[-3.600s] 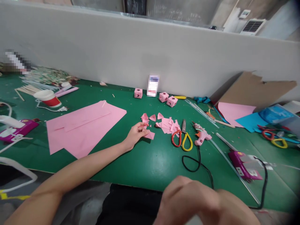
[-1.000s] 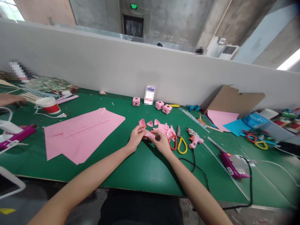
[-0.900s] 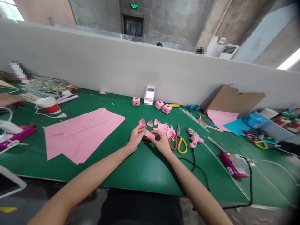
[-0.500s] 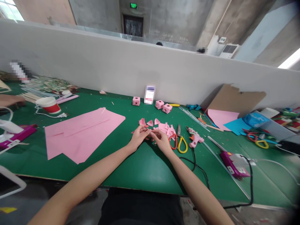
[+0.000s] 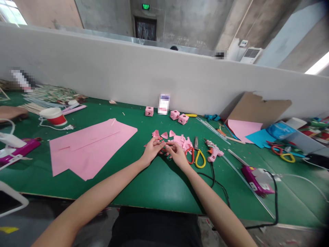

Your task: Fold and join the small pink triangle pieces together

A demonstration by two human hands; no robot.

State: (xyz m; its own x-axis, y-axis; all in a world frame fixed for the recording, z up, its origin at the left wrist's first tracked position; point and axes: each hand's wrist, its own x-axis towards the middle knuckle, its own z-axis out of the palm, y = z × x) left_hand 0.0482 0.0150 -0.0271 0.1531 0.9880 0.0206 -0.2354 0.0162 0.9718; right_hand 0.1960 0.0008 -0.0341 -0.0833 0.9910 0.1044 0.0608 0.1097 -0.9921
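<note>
Over the middle of the green table, my left hand (image 5: pixel 153 150) and my right hand (image 5: pixel 176 153) meet at the fingertips. Both are closed in a pinch around a small piece of pink paper, mostly hidden by the fingers. Right behind them lie curved pink paper pieces (image 5: pixel 171 133) and a heap of pink paper scraps (image 5: pixel 181 141). Scissors (image 5: pixel 200 159) with one red and one yellow handle lie just right of my right hand. Beside these rests a pink glue gun (image 5: pixel 215 152). Farther back stand three pink paper cubes (image 5: pixel 149 111) with dark diamond-shaped openings.
Large pink paper sheets (image 5: pixel 92 151) cover the table on the left, near a paper cup (image 5: pixel 53 116). At right, a purple power strip (image 5: pixel 257 181), a black cable (image 5: pixel 276 199) and clear glue sticks or strips (image 5: pixel 248 185) lie about. A grey partition (image 5: pixel 102 68) bounds the back.
My fingertips have shifted very slightly where they meet. Both hands stay together in the same place, and the things on the table have not moved.
</note>
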